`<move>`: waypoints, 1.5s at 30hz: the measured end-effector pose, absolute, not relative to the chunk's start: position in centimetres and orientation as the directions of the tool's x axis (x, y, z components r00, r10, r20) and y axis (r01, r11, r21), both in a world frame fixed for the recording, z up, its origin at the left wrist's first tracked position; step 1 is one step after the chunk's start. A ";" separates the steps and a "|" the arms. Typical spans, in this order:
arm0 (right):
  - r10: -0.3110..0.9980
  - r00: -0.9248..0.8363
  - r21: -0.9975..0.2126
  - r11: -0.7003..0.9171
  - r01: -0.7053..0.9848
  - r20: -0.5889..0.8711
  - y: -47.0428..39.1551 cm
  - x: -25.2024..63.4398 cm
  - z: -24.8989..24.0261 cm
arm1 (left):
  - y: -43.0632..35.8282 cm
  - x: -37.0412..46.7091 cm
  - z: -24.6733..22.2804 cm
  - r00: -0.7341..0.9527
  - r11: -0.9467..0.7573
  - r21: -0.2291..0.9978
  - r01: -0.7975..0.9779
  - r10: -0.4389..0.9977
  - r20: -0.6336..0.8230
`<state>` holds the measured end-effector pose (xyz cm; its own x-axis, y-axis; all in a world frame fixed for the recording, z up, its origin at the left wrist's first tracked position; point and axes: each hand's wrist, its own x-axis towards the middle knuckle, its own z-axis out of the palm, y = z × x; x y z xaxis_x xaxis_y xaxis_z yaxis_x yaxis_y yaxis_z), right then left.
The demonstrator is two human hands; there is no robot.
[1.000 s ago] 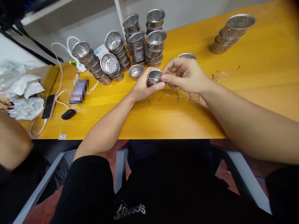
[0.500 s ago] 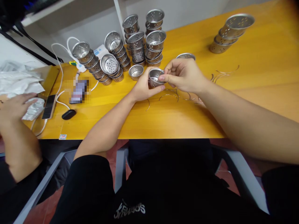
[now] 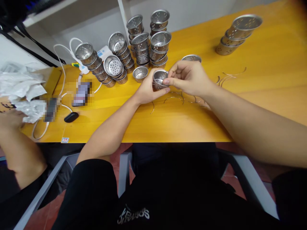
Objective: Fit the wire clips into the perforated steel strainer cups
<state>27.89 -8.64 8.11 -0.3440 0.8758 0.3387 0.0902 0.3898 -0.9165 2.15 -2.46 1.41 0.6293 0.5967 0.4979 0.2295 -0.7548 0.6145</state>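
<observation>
Well, my left hand [image 3: 146, 90] clasps the perforated cup [image 3: 158, 80] nearer than the stacked cups [image 3: 157, 56]; my right hand [image 3: 186, 76] bunches at its right rim, clamped or not I cannot tell. Best hold the cup steady, fingertip pressure light.

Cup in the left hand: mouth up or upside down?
Mouth up. The metal cup shows its open rim and inner wall to the head camera, left hand round its side. Slight tilt: cannot tell.

Head cam, fwd + down, close over tbl [image 3: 172, 126].
</observation>
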 end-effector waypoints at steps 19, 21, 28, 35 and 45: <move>0.811 -0.369 -0.708 0.580 0.403 0.454 -10.3 28.3 9.7 | -2.3 2.7 2.5 0.413 -0.562 0.729 0.391 0.815 0.407; 0.824 -0.374 -0.729 0.557 0.398 0.425 -10.3 28.3 9.7 | -2.0 2.6 2.1 0.398 -0.560 0.725 0.401 0.819 0.413; 0.802 -0.379 -0.687 0.594 0.419 0.462 -10.5 28.3 9.7 | -1.2 2.4 1.0 0.383 -0.585 0.706 0.398 0.806 0.452; 0.820 -0.403 -0.635 0.570 0.521 0.406 -10.1 28.0 9.3 | -1.0 2.6 1.0 0.378 -0.578 0.709 0.404 0.811 0.447; 0.787 -0.423 -0.627 0.615 0.478 0.449 -10.0 27.5 8.7 | -2.5 2.6 2.1 0.437 -0.616 0.704 0.352 0.774 0.458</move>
<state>27.46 -10.01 8.70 -0.4232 0.7871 0.4488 0.4785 0.6148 -0.6269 2.61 -2.46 2.12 0.4372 0.7737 0.4585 0.3524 -0.6164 0.7042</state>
